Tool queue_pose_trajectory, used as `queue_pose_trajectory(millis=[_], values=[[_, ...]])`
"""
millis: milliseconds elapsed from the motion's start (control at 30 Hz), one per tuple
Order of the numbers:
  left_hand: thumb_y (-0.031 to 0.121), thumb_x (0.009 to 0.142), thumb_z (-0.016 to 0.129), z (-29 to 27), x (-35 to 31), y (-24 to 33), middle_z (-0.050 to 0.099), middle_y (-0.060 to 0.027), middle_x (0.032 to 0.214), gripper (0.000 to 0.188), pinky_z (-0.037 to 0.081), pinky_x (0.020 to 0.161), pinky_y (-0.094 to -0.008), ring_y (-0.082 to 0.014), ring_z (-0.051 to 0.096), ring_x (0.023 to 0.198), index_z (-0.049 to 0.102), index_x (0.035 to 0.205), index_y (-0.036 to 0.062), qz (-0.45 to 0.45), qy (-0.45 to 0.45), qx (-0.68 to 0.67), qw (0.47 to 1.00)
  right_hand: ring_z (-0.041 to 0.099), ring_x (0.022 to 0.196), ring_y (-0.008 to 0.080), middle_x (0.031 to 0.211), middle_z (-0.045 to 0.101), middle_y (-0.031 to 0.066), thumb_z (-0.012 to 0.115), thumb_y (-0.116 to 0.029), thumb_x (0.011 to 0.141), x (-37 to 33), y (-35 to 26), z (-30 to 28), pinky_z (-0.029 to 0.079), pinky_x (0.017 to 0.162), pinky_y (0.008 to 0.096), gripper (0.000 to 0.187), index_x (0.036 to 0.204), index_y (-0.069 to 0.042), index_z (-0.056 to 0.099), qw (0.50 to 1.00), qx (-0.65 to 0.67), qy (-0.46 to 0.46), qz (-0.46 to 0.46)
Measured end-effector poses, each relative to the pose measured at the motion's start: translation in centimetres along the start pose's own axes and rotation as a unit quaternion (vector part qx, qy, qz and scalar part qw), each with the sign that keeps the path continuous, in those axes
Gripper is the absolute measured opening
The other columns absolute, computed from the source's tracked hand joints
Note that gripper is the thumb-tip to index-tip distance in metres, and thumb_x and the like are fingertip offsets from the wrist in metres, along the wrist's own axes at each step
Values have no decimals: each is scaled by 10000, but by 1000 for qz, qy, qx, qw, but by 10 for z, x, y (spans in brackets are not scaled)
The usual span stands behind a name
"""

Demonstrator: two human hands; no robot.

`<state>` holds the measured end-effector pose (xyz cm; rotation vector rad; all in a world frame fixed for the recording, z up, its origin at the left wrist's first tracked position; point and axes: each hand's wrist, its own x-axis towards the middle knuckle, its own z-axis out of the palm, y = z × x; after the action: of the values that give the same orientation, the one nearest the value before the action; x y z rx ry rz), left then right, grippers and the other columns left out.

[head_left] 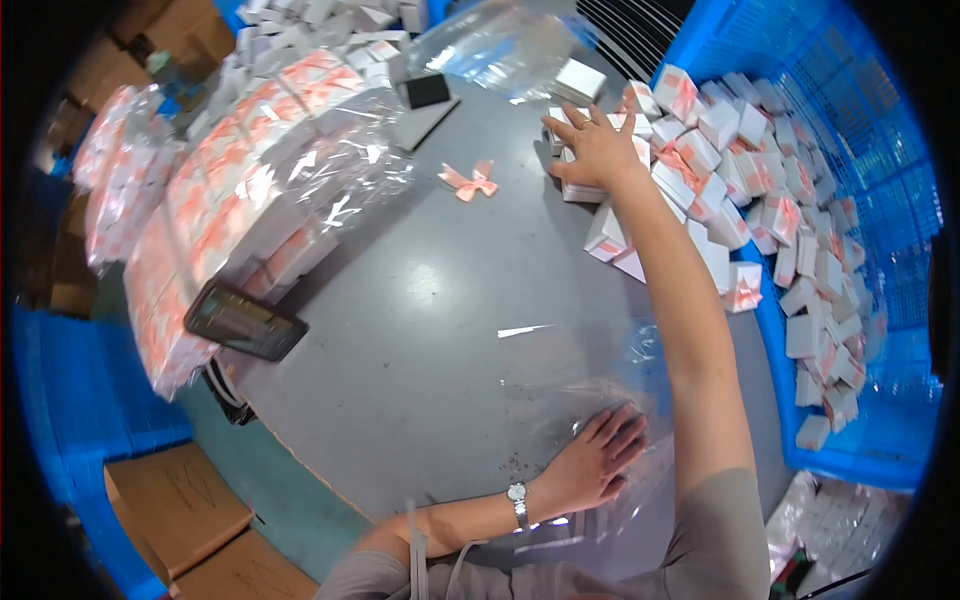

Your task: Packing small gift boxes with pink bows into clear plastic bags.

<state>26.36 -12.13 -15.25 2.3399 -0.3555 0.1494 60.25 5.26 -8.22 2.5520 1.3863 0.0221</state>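
Across the middle, a broad grey table (pixel 390 410). Along its right side, a large blue basket (pixel 775 370), heaped inside with small white boxes trimmed in pink. On the left, a big plastic-wrapped bundle (pixel 200 240) of pink-and-white boxes, long axis slanting from lower left to upper right. Between bare tabletop and basket, a loose pile of white boxes (pixel 720 225), strung out on a slant from the far middle down toward the near right, single boxes pointing every which way. Nearer the body, a clear plastic bag (pixel 600 370), flat on the table; edges too faint to tell its long axis.

At the pile's far left end, the right hand (pixel 597 152), palm down on several boxes, fingers fanned wide apart, thumb out to the left; nearest the thumb, a box with its long side roughly left to right. On the bag, the left hand (pixel 592 463), palm down, fingers only slightly apart and aimed up and right.

Against the bundle, a dark phone (pixel 245 320), long axis sloping down to the right. Beyond the middle, a loose pink bow (pixel 469 181), tails downward. Around the left wrist, a silvery watch (pixel 518 505).
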Motion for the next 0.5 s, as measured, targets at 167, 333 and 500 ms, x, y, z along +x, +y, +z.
queue_pose_trajectory(millis=[167, 333, 500], values=[[372, 864, 649, -26, -9, -14, 323, -117, 1565, 674, 196, 1192, -490, -328, 234, 1471, 441, 1450, 114, -41, -54, -27, 997, 360, 1405, 347, 1548, 375, 61, 654, -481, 749, -95, 30, 31, 200, 1075, 742, 744, 1448, -329, 450, 992, 13, 86, -89], [315, 821, 697, -100, -91, -55, 444, -38, 1499, 568, 328, 1124, -490, -294, 376, 1400, 565, 1359, 190, -82, -48, -1, 995, 442, 1297, 350, 1351, 527, 126, 700, -418, 733, -133, 46, -12, 207, 1084, 704, 640, 1324, -209, 573, 997, 57, 18, -53], [270, 821, 672, -125, -88, -58, 513, -10, 1439, 449, 367, 1094, -468, -273, 438, 1355, 636, 1261, 186, -78, -29, 54, 995, 386, 1360, 380, 1411, 484, 167, 645, -443, 834, 34, 47, -14, 270, 1099, 632, 589, 1362, -208, 530, 966, 64, 239, -70]])
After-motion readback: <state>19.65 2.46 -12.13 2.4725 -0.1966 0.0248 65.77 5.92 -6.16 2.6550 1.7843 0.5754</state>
